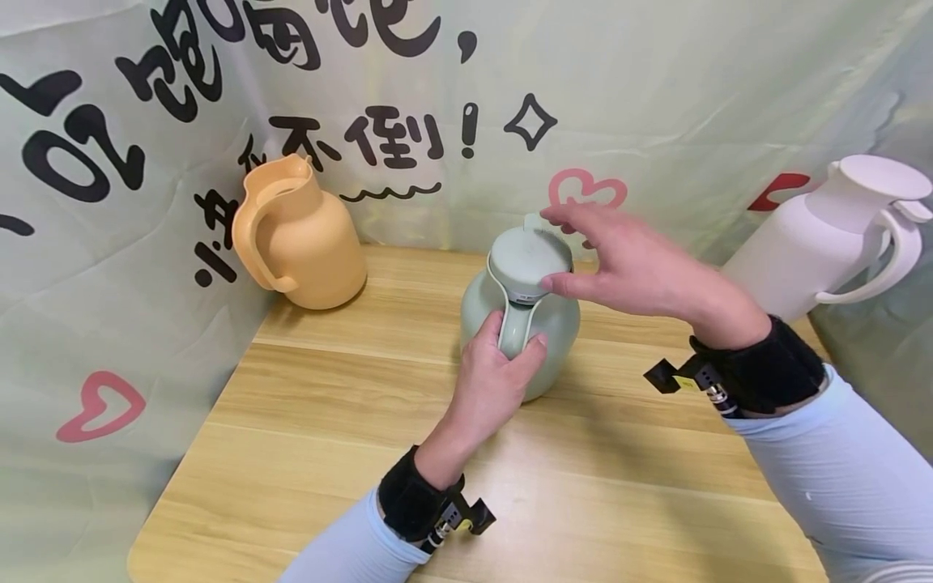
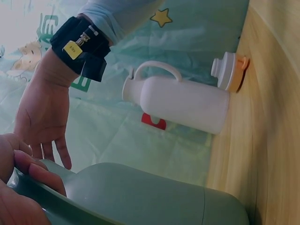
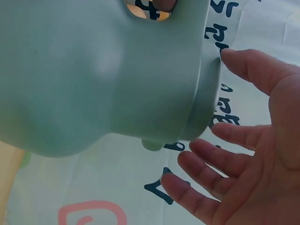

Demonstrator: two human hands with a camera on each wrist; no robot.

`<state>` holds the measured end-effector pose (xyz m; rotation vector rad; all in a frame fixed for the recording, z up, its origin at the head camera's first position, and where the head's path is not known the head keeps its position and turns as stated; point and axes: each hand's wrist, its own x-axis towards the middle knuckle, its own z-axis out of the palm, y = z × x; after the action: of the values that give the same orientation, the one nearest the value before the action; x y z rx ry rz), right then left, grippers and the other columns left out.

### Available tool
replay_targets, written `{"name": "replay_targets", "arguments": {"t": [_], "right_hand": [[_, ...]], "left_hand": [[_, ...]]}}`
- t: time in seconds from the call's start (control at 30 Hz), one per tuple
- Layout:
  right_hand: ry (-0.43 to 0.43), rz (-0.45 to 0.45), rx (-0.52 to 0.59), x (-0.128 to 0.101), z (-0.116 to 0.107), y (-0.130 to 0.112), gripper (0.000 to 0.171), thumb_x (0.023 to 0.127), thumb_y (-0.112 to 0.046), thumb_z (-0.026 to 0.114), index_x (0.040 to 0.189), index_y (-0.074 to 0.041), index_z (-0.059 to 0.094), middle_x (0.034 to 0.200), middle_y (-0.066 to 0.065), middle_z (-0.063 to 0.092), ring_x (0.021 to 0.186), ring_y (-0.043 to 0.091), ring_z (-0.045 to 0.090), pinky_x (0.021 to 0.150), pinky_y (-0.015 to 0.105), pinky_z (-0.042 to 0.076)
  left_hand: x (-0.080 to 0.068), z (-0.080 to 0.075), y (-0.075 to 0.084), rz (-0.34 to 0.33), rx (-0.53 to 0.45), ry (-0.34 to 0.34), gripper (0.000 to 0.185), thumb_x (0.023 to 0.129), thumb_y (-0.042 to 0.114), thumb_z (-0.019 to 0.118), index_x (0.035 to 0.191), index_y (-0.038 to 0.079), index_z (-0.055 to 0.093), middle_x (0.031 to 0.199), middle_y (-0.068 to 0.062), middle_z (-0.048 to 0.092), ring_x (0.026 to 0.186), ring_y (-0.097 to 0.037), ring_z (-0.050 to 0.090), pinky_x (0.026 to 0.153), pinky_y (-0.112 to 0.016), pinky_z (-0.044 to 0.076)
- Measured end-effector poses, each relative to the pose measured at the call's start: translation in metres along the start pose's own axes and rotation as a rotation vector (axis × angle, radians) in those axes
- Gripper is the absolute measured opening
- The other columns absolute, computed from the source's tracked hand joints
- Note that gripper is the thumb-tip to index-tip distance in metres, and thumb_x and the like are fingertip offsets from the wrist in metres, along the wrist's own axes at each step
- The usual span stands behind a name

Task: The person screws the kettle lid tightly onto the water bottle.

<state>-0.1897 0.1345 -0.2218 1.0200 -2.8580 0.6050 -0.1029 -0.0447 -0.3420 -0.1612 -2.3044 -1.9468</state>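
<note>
A sage-green thermos jug [image 1: 474,304] stands upright on the wooden table, its round lid [image 1: 530,255] seated on the mouth. My left hand [image 1: 492,380] grips the jug's handle [image 1: 514,328], thumb and fingers on either side of it. Beside the lid is my right hand [image 1: 630,263], its thumb and fingers spread around the lid's right side. In the right wrist view, the thumb [image 3: 253,68] comes right up to the lid's edge; whether it touches cannot be told. The other fingers [image 3: 220,164] are relaxed and apart.
An orange jug [image 1: 313,243] stands at the table's back left. A pale pink-white jug [image 1: 809,235] stands at the right. Near that jug's base, a white-and-orange stopper-like piece [image 2: 229,71] shows in the left wrist view. Printed cloth [image 1: 466,73] hangs behind the table [image 1: 313,437].
</note>
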Motion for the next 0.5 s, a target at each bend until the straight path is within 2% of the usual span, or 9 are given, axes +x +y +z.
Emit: {"name": "replay_targets", "arguments": {"t": [0.17, 0.4, 0.5], "right_hand": [[-0.009, -0.004, 0.006, 0.0, 0.0047, -0.0002, 0.074, 0.086, -0.042, 0.072, 0.146, -0.014, 0.04, 0.131, 0.004, 0.058, 0.119, 0.022, 0.056, 0.097, 0.045, 0.046], [0.027, 0.022, -0.048, -0.0018, 0.0054, -0.0031, 0.08, 0.081, -0.061, 0.069, 0.139, -0.013, 0.044, 0.125, 0.004, 0.057, 0.115, 0.024, 0.058, 0.093, 0.047, 0.047], [0.027, 0.031, -0.08, -0.0031, 0.0029, -0.0048, 0.077, 0.08, -0.065, 0.067, 0.134, -0.014, 0.049, 0.123, 0.005, 0.057, 0.112, 0.024, 0.058, 0.09, 0.047, 0.048]], "left_hand": [[0.0001, 0.0007, -0.0005, 0.004, -0.003, 0.001, 0.021, 0.088, 0.036, 0.066, 0.1, 0.022, 0.055, 0.067, 0.003, 0.046, 0.066, -0.013, 0.05, 0.059, -0.032, 0.043], [0.0002, 0.0006, -0.0015, 0.0, -0.003, 0.004, 0.023, 0.088, 0.036, 0.066, 0.1, 0.021, 0.055, 0.066, 0.003, 0.044, 0.062, -0.012, 0.047, 0.057, -0.032, 0.041], [0.0003, 0.0008, -0.0016, 0.002, 0.002, 0.006, 0.022, 0.088, 0.036, 0.066, 0.1, 0.021, 0.055, 0.066, 0.003, 0.044, 0.063, -0.012, 0.047, 0.057, -0.032, 0.041]]}}
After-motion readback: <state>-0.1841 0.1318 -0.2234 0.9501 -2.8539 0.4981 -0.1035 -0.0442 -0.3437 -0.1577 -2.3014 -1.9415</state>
